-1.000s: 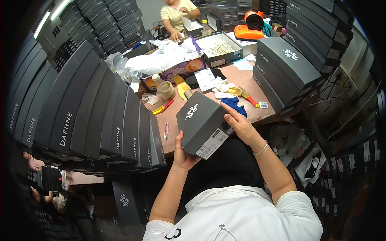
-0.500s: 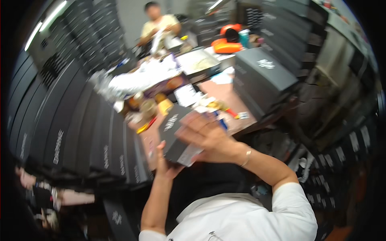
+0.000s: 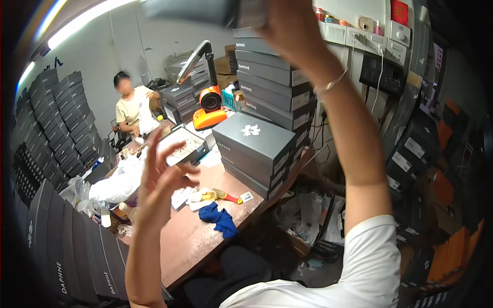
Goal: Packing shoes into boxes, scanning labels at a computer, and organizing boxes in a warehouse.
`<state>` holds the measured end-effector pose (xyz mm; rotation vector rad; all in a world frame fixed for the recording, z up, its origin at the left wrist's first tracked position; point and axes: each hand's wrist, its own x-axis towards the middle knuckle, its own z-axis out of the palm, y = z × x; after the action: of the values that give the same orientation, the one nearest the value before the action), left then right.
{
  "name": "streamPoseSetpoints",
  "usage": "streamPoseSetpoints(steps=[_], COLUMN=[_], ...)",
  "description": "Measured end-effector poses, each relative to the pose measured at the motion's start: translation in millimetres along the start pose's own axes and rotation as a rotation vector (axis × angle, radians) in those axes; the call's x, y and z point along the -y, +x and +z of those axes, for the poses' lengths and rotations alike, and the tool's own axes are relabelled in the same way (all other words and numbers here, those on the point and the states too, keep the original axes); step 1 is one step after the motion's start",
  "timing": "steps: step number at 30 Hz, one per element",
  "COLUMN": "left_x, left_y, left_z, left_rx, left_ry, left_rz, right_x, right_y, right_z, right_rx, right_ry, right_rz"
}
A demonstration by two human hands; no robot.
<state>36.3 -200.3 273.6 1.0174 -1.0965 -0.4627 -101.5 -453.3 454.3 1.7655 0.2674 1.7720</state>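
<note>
High at the top edge, my right hand (image 3: 295, 36) grips one end of a dark grey shoebox (image 3: 192, 10), partly cut off and blurred. The box is over the top of a tall stack of similar shoeboxes (image 3: 267, 79); whether it touches the stack I cannot tell. My left hand (image 3: 159, 187) is raised over the left part of the table (image 3: 185, 244), fingers spread and holding nothing. Below and to the right of it lie a brush (image 3: 227, 196) with a red and yellow handle and a crumpled blue cloth (image 3: 218, 218).
A shorter pile of shoeboxes (image 3: 251, 136) stands on the table's right side. Behind it is an orange and black machine (image 3: 209, 105) with a bent tube. More boxes (image 3: 67, 246) line the left. A person (image 3: 134, 105) in a yellow top works at the far end.
Both hands held the shoebox low over the table before. My right hand has carried it up to the tall stack; my left has let go and risen. The view has swung up and right.
</note>
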Motion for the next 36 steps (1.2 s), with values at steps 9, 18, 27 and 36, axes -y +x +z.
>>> streamPoseSetpoints(steps=[9, 18, 27, 36], left_x=[58, 94, 104, 116], left_y=[-47, -72, -61, -57], left_z=[-65, -90, -91, -118], left_rx=[-0.026, -0.102, -0.041, -0.351], left_ry=[0.154, 0.100, 0.045, 0.014], left_rz=[-0.447, -0.638, -0.631, -0.095], right_x=[-152, -147, -160, -30], right_y=[-59, -65, -1, 64], right_z=[61, 69, 44, 35], right_rx=[0.640, 0.665, 0.355, 0.622], right_ry=[-0.201, -0.183, 0.019, 0.869], right_rz=[0.286, 0.318, 0.233, 0.660])
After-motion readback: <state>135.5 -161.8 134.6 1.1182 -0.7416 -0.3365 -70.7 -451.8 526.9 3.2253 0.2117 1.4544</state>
